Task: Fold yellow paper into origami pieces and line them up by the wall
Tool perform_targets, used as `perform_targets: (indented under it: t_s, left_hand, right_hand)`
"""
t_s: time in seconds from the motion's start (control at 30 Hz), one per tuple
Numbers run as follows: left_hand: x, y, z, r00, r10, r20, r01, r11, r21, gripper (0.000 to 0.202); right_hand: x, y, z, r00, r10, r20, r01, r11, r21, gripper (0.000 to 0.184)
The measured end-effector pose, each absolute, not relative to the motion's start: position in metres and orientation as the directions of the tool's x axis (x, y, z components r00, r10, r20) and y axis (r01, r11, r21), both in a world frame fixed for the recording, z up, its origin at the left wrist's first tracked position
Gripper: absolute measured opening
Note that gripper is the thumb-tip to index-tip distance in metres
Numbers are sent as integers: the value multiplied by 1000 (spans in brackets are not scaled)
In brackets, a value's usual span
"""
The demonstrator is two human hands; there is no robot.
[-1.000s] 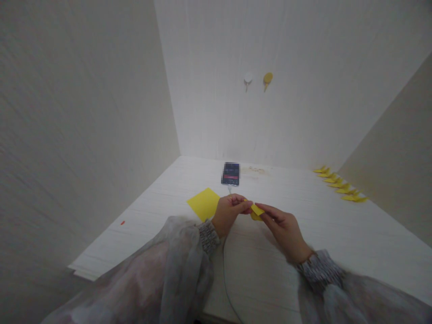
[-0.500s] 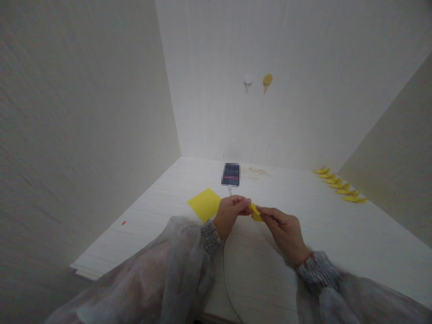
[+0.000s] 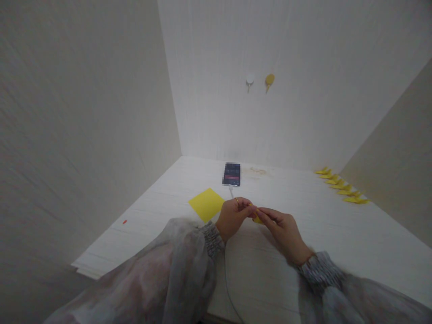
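A small folded piece of yellow paper [image 3: 258,219] is pinched between both my hands just above the white table [image 3: 337,229]. My left hand [image 3: 233,216] grips its left side with fingers closed, a ring on one finger. My right hand [image 3: 281,228] pinches the right side, fingertips meeting the left hand's. Most of the paper is hidden by my fingers. A flat square sheet of yellow paper [image 3: 205,204] lies on the table just left of my left hand.
A dark phone [image 3: 231,174] lies beyond my hands, its white cable [image 3: 225,279] running toward me. A row of several folded yellow pieces [image 3: 340,186] lines the far right edge. Two round hooks [image 3: 259,81] are on the back wall. Walls enclose left, back and right.
My hands have drawn closer together, and my fingers now cover more of the folded yellow paper than a second ago.
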State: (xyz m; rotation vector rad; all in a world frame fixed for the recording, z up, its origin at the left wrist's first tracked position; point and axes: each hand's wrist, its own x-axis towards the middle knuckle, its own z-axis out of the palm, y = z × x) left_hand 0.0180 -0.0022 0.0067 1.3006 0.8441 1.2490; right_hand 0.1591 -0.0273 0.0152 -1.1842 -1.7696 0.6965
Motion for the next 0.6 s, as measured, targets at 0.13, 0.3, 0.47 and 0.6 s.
perform_targets:
  t_s: [0.13, 0.3, 0.47, 0.6]
  left_hand:
    - [18, -1, 4, 207, 959, 195, -214, -150, 965, 16]
    - [19, -1, 5, 216, 962, 164, -216, -116, 969, 18]
    - [18, -1, 5, 225, 960, 165, -212, -117, 970, 17]
    - [18, -2, 8, 207, 968, 138, -179, -102, 979, 18]
  right_hand:
    - [162, -27, 13, -175, 918, 355, 421, 396, -816, 22]
    - [163, -26, 11, -200, 920, 337, 410, 391, -824, 23]
    - [161, -28, 13, -220, 916, 334, 438, 399, -805, 26]
    - [161, -30, 16, -236, 910, 342, 513, 416, -751, 30]
